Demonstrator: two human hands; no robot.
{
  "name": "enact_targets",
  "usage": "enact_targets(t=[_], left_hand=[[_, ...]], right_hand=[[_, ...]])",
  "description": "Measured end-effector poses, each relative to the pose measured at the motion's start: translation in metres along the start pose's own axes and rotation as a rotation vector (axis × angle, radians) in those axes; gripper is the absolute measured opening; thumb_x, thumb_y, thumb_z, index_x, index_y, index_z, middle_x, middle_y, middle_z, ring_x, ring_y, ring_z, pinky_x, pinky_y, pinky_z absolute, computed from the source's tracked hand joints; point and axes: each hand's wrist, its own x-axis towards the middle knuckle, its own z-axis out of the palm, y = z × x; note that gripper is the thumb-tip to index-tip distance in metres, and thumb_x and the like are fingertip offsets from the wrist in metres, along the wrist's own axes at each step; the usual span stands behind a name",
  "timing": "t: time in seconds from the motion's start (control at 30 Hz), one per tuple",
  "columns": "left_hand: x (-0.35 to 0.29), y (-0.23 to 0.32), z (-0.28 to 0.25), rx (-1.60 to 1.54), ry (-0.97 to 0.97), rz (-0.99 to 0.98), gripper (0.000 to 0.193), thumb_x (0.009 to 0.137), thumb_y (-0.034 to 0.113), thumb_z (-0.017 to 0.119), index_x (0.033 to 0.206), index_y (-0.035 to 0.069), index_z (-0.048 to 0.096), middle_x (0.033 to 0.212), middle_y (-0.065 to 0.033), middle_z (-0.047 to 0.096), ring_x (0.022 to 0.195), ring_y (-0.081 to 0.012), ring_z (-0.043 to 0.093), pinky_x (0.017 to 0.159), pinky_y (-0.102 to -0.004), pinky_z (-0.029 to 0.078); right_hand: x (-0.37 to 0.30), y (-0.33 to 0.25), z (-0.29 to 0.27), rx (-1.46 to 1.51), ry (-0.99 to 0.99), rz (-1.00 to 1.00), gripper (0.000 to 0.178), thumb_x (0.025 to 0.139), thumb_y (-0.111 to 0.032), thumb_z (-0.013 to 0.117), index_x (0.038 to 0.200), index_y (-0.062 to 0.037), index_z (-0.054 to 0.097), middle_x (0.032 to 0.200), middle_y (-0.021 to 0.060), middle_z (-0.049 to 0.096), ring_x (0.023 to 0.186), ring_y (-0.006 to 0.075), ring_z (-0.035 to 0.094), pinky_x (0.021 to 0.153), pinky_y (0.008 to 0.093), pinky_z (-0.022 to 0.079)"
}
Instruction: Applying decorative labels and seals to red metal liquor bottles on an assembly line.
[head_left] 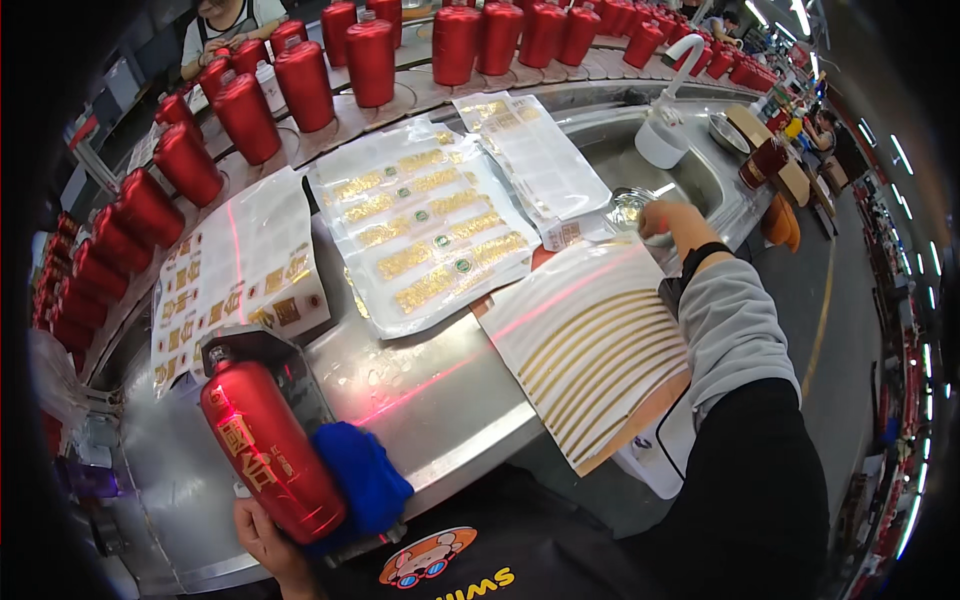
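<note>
A glossy red bottle (270,450) with gold characters lies tilted in a dark cradle (300,375) at the lower left. My left hand (265,540) is at its lower side, fingers curled against it and partly hidden. Far to the right, my right hand (672,220) reaches over the sink's near edge beside a shiny metal bowl (628,205). Its fingers are bent together, and what they hold, if anything, is hidden. Under my right forearm lies a sheet of curved gold stripes (605,360). A blue cloth (362,478) is bunched against the bottle.
Decal sheets with gold print (425,225) cover the steel worktop (420,380); another sheet (240,280) lies left. A white faucet (685,55) arches over the sink (700,185). Red bottles (370,62) line a curved conveyor (400,105) beyond. Another person (228,30) works across it.
</note>
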Motion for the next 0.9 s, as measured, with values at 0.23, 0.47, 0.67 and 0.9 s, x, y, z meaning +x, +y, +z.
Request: enact_targets(t=[0.23,0.47,0.67,0.9], left_hand=[[-0.004,0.01,0.006,0.051,0.042,0.002,0.024,0.1,0.015,0.044,0.079,0.006,0.043,0.076,0.0027,0.041,0.072,-0.0059,0.037,0.065,-0.0224,0.031],[0.002,0.029,0.007,0.061,0.024,-0.07,0.021,0.1,0.013,0.046,0.081,0.005,0.048,0.076,0.0053,0.039,0.069,-0.0035,0.034,0.06,-0.0213,0.028],[0.017,0.053,0.002,0.39,-0.058,0.313,0.012,0.096,0.009,0.051,0.091,0.001,0.058,0.087,-0.0031,0.056,0.083,-0.0134,0.049,0.084,-0.0283,0.034],[0.077,0.132,0.013,0.063,-0.376,0.584,0.056,0.085,0.022,0.064,0.136,0.003,0.051,0.129,-0.0114,0.058,0.122,-0.0214,0.051,0.101,-0.0323,0.036]], right_hand=[[-0.05,-0.033,-0.044,0.054,-0.097,0.047,0.037,0.076,-0.031,0.069,0.107,-0.0117,0.072,0.108,0.0105,0.07,0.099,0.0257,0.065,0.083,0.038,0.051],[-0.109,-0.057,-0.131,0.089,0.376,-0.171,0.021,0.08,-0.02,0.065,0.09,-0.0024,0.07,0.087,0.0168,0.069,0.082,0.0317,0.064,0.071,0.0383,0.05],[-0.227,-0.175,-0.19,-0.078,0.907,-0.709,0.022,0.088,-0.014,0.063,0.077,0.0025,0.053,0.082,0.0134,0.053,0.078,0.0291,0.054,0.069,0.04,0.042],[-0.331,-0.341,-0.218,-0.059,0.869,-1.306,0.02,0.089,-0.01,0.064,0.077,0.0009,0.052,0.082,0.0099,0.049,0.078,0.0259,0.051,0.069,0.0381,0.041]])
